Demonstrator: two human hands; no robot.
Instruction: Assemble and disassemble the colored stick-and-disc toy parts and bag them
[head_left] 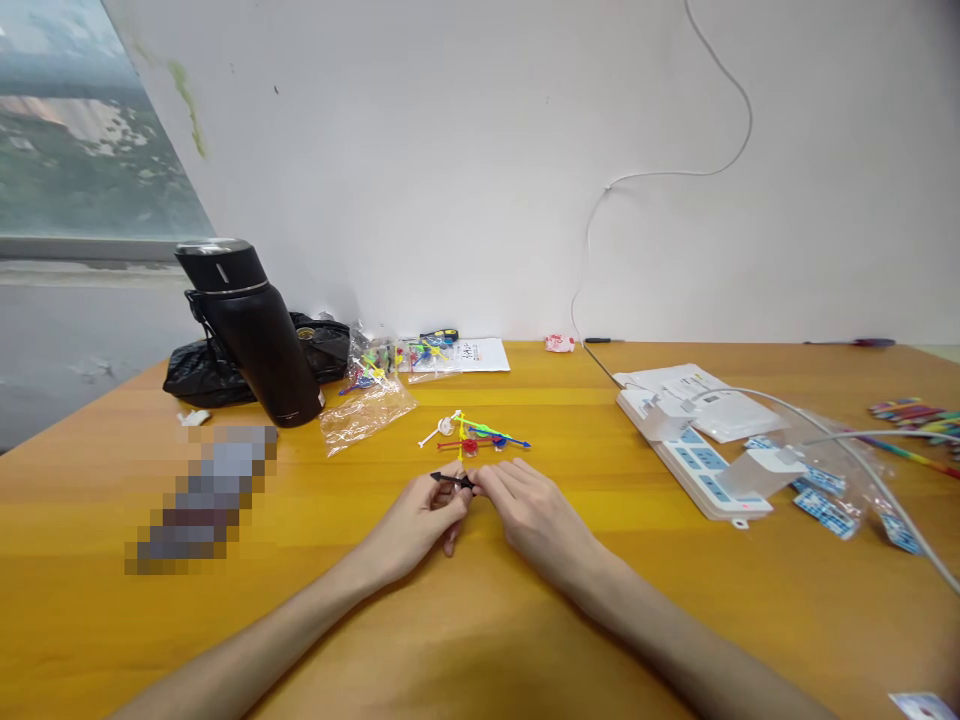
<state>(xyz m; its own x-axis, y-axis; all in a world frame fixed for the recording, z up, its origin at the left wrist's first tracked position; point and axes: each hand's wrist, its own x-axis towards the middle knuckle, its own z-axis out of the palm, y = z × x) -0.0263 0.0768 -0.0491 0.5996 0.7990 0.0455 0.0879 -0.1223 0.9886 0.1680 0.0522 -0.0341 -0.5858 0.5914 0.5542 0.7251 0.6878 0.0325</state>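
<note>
Between my two hands is a small black plastic arrow spinner (448, 479), its pointed tip aimed left. My left hand (416, 520) pinches it from the left with thumb and fingers. From the right, the fingertips of my right hand (529, 505) close on its other end, so part of it is hidden. Just beyond my fingers lie several similar spinners on the table: a white spinner (445, 426), a red spinner (470, 447) and a blue spinner (500, 441), with green and yellow pieces overlapping them.
A black thermos (259, 335) leans beside a black plastic bag (202, 370). Clear bags (369, 410) with coloured pieces lie near a paper sheet (480, 355). On the right are a power strip (705, 470), plugs, cables and colourful sticks (911, 415). A blurred-out object (206, 495) lies left.
</note>
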